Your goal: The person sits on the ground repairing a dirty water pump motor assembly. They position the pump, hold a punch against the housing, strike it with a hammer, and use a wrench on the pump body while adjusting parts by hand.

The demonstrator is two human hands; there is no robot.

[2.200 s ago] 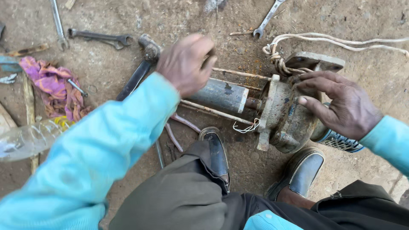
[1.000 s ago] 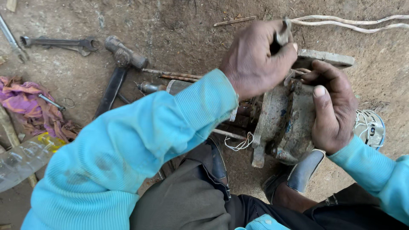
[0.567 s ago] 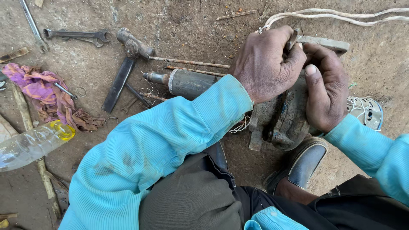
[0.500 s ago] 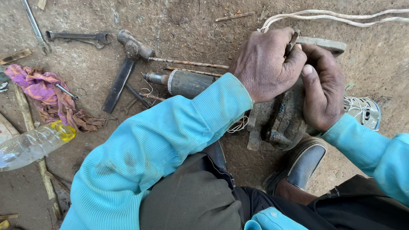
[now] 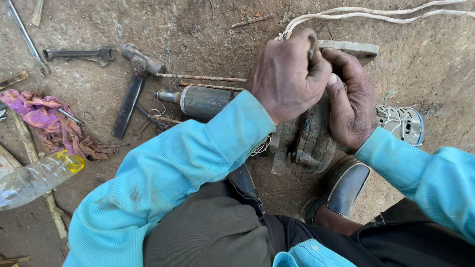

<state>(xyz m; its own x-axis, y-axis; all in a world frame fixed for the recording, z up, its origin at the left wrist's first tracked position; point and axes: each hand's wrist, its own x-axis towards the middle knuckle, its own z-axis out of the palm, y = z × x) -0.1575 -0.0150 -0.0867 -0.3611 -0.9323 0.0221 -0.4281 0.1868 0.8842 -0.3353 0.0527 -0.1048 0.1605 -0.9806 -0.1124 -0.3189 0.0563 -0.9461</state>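
My left hand (image 5: pixel 289 74) is closed around a thin dark tool (image 5: pixel 311 44) whose tip pokes up between the fingers, held over the top of a dirty grey motor housing (image 5: pixel 311 143) on the ground. Beside it, my right hand (image 5: pixel 350 101) grips the same housing from the right side, thumb pressed near the tool. Both sleeves are turquoise. A grey cylindrical rotor (image 5: pixel 203 101) lies to the left of the housing, partly behind my left forearm. The housing's front face is hidden by my hands.
A hammer (image 5: pixel 136 81), a spanner (image 5: pixel 76 53), long rusty rods (image 5: pixel 200 77), a purple rag (image 5: pixel 47 121) and a clear plastic bottle with a yellow cap (image 5: pixel 34 178) lie on the dirt at left. White cable (image 5: pixel 376 14) runs along the top. A wound stator (image 5: pixel 402 123) sits right. My shoe (image 5: pixel 341 188) rests below the housing.
My left hand moved from the rotor across to the top of the motor housing, now holding the thin tool. My right hand shifted closer, gripping the housing beside it.
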